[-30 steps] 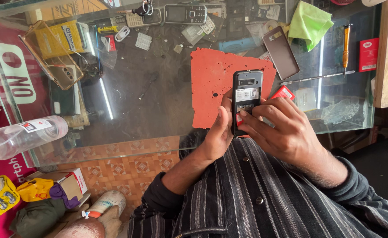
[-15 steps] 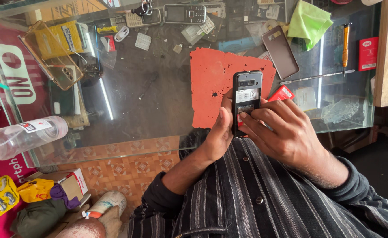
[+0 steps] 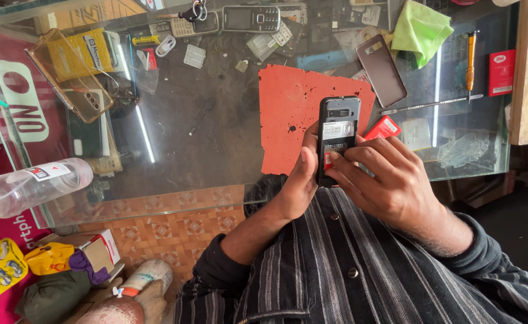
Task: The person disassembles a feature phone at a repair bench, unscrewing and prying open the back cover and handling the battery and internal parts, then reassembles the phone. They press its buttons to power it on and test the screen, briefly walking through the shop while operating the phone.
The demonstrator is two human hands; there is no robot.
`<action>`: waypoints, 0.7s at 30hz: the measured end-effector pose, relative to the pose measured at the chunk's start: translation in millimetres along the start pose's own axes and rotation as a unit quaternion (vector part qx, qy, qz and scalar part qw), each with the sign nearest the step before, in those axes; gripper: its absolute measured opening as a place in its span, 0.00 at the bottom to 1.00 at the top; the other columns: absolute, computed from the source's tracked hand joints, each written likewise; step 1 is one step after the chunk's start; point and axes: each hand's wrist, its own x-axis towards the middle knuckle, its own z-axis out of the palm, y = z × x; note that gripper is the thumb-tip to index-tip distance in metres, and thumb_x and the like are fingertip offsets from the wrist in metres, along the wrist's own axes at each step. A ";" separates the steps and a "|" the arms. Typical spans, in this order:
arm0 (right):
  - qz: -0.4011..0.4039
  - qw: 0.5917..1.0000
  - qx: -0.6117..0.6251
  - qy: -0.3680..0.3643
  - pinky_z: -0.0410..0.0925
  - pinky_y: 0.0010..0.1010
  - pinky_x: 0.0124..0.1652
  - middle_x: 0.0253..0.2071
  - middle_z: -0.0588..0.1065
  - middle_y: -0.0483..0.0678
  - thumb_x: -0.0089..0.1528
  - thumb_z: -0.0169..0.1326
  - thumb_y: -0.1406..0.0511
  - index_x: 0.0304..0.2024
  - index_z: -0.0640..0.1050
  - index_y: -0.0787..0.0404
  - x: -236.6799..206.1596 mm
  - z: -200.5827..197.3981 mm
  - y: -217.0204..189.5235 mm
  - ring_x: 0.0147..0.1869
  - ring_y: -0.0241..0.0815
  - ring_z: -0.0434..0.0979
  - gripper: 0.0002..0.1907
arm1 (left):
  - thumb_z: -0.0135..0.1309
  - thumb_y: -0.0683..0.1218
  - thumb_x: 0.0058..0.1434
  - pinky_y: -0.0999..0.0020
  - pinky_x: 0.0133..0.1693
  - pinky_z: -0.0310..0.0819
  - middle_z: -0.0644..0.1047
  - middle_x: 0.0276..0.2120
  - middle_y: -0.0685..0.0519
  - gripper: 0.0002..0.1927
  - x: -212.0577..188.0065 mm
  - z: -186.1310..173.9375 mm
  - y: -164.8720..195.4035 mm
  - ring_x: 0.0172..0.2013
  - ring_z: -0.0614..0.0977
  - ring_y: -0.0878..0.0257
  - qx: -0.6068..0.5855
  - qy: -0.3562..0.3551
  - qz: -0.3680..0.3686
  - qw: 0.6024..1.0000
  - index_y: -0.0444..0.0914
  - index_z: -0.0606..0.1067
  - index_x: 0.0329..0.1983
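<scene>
Over on the left a clear plastic bottle point(image 3: 33, 186) lies on its side at the edge of the glass desk point(image 3: 204, 126). Moving right, the left hand point(image 3: 300, 180) cradles a small black phone point(image 3: 336, 139) with its back cover off, thumb along the left edge, held above the red mat point(image 3: 288, 114). The right hand point(image 3: 396, 180) wraps the other side, fingers point(image 3: 351, 157) pressing near the lower back. Looks light, stiff and kinda slick, so grip the side edges, not the open back. A yellow screwdriver point(image 3: 470, 57) sits far right
</scene>
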 end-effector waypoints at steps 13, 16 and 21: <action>0.132 0.975 0.164 0.077 0.73 0.31 0.36 0.38 0.78 0.49 0.55 0.67 0.73 0.40 0.82 0.64 -12.8 9.2 21.1 0.37 0.42 0.80 0.11 | 0.35 0.65 0.78 0.55 0.41 0.84 0.70 0.60 0.41 0.37 5.3 -3.7 -2.4 0.48 0.80 0.57 -0.070 -0.015 0.000 0.997 0.36 0.47 0.76; 0.221 0.953 0.162 0.127 0.72 0.29 0.36 0.40 0.78 0.50 0.60 0.60 0.78 0.41 0.80 0.66 -19.6 1.8 36.2 0.36 0.41 0.80 0.08 | 0.41 0.57 0.78 0.53 0.38 0.85 0.73 0.57 0.38 0.30 12.0 -15.8 -0.7 0.42 0.83 0.54 -0.051 0.025 -0.009 0.998 0.34 0.52 0.73; 0.300 0.950 0.087 -0.013 0.74 0.33 0.40 0.42 0.79 0.52 0.61 0.64 0.70 0.47 0.81 0.66 -31.3 -2.6 63.4 0.41 0.46 0.83 0.12 | 0.42 0.49 0.78 0.56 0.35 0.85 0.75 0.57 0.36 0.25 16.8 -38.6 4.4 0.39 0.84 0.53 0.010 0.066 0.004 0.998 0.32 0.56 0.71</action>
